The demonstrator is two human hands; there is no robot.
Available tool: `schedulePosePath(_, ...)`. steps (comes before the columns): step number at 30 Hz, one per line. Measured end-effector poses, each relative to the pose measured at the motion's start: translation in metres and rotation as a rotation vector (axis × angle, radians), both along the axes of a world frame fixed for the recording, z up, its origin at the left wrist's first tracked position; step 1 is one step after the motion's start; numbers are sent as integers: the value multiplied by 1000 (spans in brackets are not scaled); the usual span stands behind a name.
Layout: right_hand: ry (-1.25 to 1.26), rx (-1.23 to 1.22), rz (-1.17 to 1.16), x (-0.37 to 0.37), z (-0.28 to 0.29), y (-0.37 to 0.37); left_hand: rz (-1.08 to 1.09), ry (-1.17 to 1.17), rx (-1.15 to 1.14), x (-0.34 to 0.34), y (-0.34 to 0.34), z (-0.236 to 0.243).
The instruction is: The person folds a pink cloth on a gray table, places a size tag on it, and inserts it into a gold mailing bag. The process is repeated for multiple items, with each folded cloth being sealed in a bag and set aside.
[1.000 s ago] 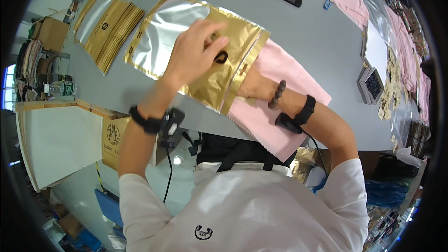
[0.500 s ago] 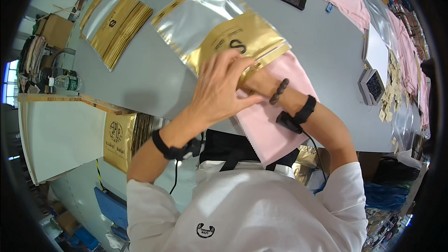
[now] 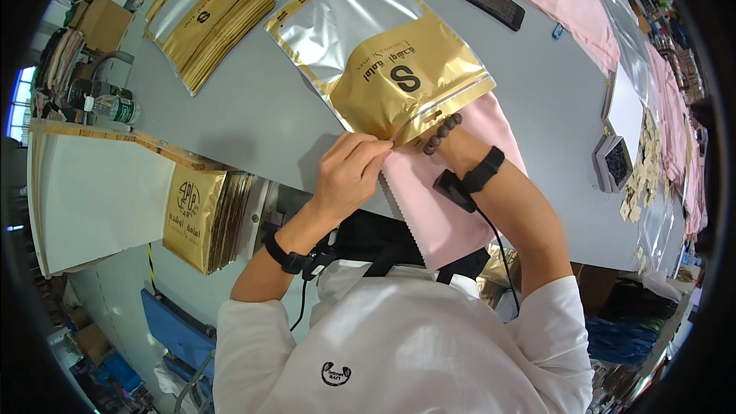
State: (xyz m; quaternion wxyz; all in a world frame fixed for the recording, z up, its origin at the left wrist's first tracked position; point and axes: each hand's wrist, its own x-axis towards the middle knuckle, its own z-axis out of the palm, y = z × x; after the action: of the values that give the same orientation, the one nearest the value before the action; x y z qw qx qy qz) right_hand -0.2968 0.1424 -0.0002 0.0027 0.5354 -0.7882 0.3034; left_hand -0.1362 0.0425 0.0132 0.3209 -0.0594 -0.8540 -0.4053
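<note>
Since the earlier frames: left hand (image 3: 349, 172) has come off the bag's face and slid to its near corner; the bag lies flatter and further up the bench.
Left hand: fingers pinched narrow on the near corner of the gold bag (image 3: 383, 57), at the mouth edge.
Right hand: mostly hidden under the bag's mouth (cannot tell its grip); beaded bracelet and black wrist strap show at the edge.
Bag look: gold foil pouch with a clear shiny window, one dark letter and a hang slot on the gold panel, lying flat and tilted.
Bag place: middle of the bench (image 3: 253, 123), mouth toward the near edge.
Contents: pink cloth (image 3: 437, 207) sticks out of the mouth, draping over the near edge; how far it is in, cannot tell.
Far left corner: stack of gold bags (image 3: 207, 19), fanned.
Below the near edge: more gold bags (image 3: 199, 218) standing upright in a box.
Far edge: black remote-like bar (image 3: 487, 0).
</note>
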Motion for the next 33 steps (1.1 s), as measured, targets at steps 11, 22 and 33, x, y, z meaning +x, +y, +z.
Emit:
schedulePosePath(11,125,42,-126,12,24,71,87,-45,110,7,0,-4)
schedulePosePath(22,165,-7,-218,-35,-1,27,2,-88,128,4,-7,-6)
schedulePosePath(33,-44,361,-32,-11,29,64,25,-122,171,11,-6,-1)
